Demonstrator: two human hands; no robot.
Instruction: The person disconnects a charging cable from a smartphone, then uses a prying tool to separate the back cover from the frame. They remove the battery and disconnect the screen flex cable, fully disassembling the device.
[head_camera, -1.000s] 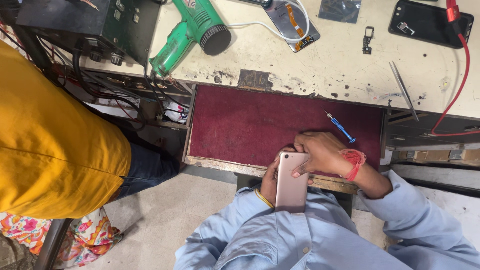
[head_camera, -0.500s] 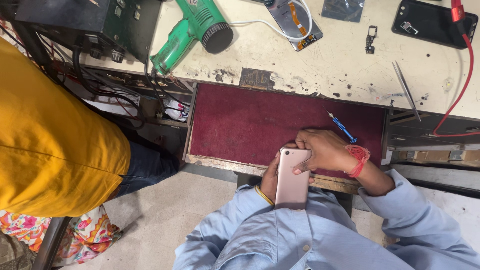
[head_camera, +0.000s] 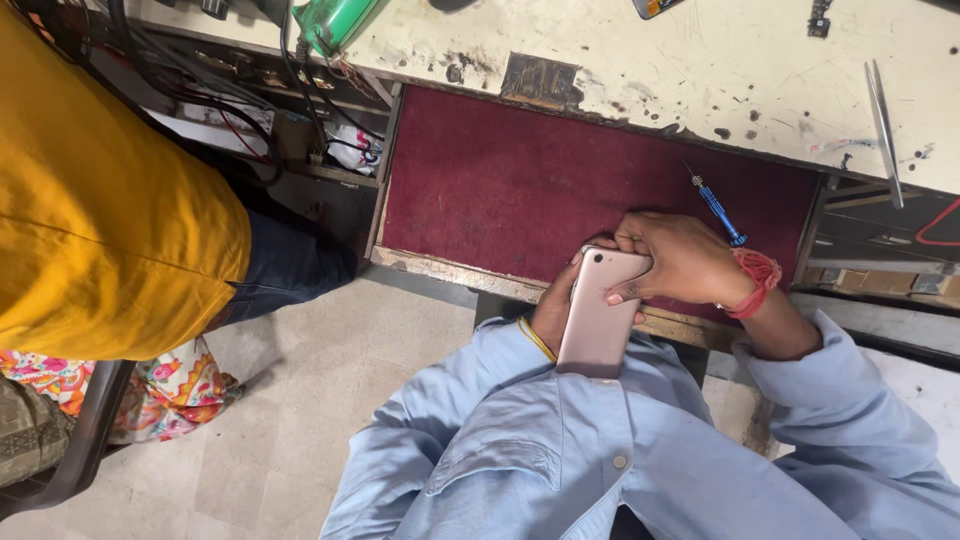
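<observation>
Head view: one frame, looking down at the lap and bench edge.
Phone: slim rose-gold metal phone (head_camera: 598, 315), back up, over the lap at the near edge of the dark red mat (head_camera: 520, 190).
Left hand (head_camera: 551, 312): under the phone at 9 o'clock, cradling it.
Right hand (head_camera: 680, 262): clasping the phone's top from 2 o'clock.
Nearby: thin blue-handled screwdriver (head_camera: 718, 208) at 1 o'clock of the right hand; steel tweezers (head_camera: 883, 118) on the stained cream bench.
Neighbour: person in a mustard-yellow shirt (head_camera: 100, 200) at 9 o'clock.

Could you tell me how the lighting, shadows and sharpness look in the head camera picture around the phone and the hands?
Head view: soft, even light and no glare on the pink phone; the left hand lies partly in shade beneath it, the right hand is lit and sharp; the red mat is darker along its top edge; no blur shows.
</observation>
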